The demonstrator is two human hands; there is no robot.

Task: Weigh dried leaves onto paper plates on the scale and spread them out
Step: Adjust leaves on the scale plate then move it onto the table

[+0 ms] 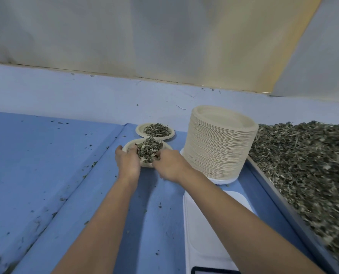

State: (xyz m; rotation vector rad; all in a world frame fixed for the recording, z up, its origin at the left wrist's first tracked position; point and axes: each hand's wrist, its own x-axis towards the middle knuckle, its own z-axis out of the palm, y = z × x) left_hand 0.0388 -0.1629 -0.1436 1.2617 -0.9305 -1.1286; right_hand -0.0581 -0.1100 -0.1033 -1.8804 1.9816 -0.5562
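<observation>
The left grip (128, 162) and right grip (169, 165) flanked a heap of dried leaves (149, 150) on the near paper plate (129, 147), which sat on the blue bench (46, 165) left of the white scale (204, 224). Their fingers curled into the heap with tips buried, so whether they pinched leaves could not be told. A second filled plate (140, 129) lay just behind, beside a tall plate stack (220, 143) and the bulk leaf pile (303, 165).

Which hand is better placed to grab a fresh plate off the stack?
Probably the right hand: the plate stack stands on its side, while the left hand lies farther off.
</observation>
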